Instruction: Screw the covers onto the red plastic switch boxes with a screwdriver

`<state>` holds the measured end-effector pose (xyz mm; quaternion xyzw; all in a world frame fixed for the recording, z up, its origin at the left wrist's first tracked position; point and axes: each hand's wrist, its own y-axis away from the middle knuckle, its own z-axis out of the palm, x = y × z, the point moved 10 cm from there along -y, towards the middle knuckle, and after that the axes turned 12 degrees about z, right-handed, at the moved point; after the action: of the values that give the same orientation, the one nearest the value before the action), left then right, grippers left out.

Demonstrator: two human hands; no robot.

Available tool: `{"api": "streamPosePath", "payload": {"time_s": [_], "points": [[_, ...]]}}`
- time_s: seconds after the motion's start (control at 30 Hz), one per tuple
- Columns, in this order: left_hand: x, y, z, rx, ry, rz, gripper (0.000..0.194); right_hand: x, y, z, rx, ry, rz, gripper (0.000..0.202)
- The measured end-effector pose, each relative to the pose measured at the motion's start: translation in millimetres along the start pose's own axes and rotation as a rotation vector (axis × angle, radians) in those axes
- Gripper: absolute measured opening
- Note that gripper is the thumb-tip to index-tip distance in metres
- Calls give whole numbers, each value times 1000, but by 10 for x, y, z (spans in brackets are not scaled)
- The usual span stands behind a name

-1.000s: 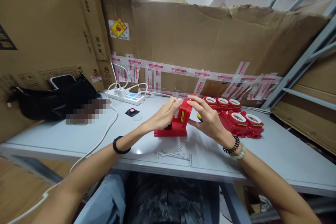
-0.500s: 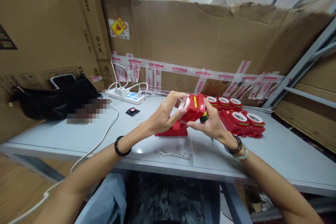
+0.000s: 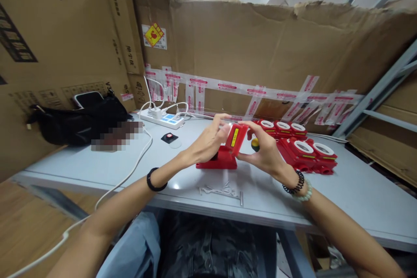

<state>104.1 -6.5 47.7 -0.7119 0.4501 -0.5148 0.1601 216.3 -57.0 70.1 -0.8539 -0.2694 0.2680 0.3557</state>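
Observation:
A red box-shaped housing (image 3: 236, 139) with a yellow label is held tilted between my hands, just over a red base (image 3: 216, 164) on the table. My left hand (image 3: 210, 142) grips its left side, covering much of that face. On the other side, the thumb and fingers of my right hand (image 3: 262, 147) close around the right edge. Behind the right hand shows a round yellow-and-green end (image 3: 255, 144), perhaps a screwdriver handle. Nearer the table's front lie several loose screws (image 3: 224, 189) and a metal T-shaped wrench (image 3: 241, 197).
Several red housings with white rings (image 3: 306, 147) stand at the right. Back left are a white power strip (image 3: 163, 118), a black square part with a red centre (image 3: 169, 137), a clear disc (image 3: 176, 143) and a black bag (image 3: 78, 121). A white cable (image 3: 130, 167) crosses the left side.
The housing has turned, so its white ring no longer shows and its labelled side is tilted. My right-hand fingers have shifted along its edge. The whole view has moved slightly.

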Motion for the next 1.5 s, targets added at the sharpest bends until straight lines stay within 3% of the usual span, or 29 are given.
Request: {"api": "streamPosePath", "payload": {"time_s": [0.13, 0.23, 0.37, 0.53, 0.63, 0.7, 0.8, 0.87, 0.97, 1.03, 1.17, 1.5], "points": [[401, -13, -11, -35, 25, 334, 42, 174, -39, -83, 9, -200, 186, 74], [459, -34, -5, -76, 62, 359, 39, 199, -58, -97, -18, -283, 238, 71], [312, -61, -35, -22, 74, 239, 37, 140, -53, -88, -15, -216, 163, 72], [44, -36, -42, 59, -5, 12, 37, -100, 28, -46, 32, 54, -135, 66], [22, -69, -183, 82, -72, -12, 44, -126, 34, -48, 38, 79, -159, 66], [-18, -95, -397, 70, -178, -34, 42, -69, 11, -54, 29, 62, -97, 66], [-295, -53, -855, -47, -566, -196, 40, 24, -5, -18, -12, 49, -19, 68], [-605, 48, -1107, -219, -781, -341, 43, 52, 1, 29, -50, 56, -4, 69], [-1059, 266, -1264, -490, -876, -523, 47, 37, 16, 67, -79, 73, -13, 71], [-1242, 384, -1282, -574, -852, -617, 50, 8, 23, 71, -88, 72, -23, 72], [-1334, 475, -1308, -598, -841, -720, 57, -32, 32, 65, -105, 65, -24, 73], [-1380, 636, -1543, -618, -806, -802, 73, -66, 36, 93, -140, 64, -33, 69]]}}
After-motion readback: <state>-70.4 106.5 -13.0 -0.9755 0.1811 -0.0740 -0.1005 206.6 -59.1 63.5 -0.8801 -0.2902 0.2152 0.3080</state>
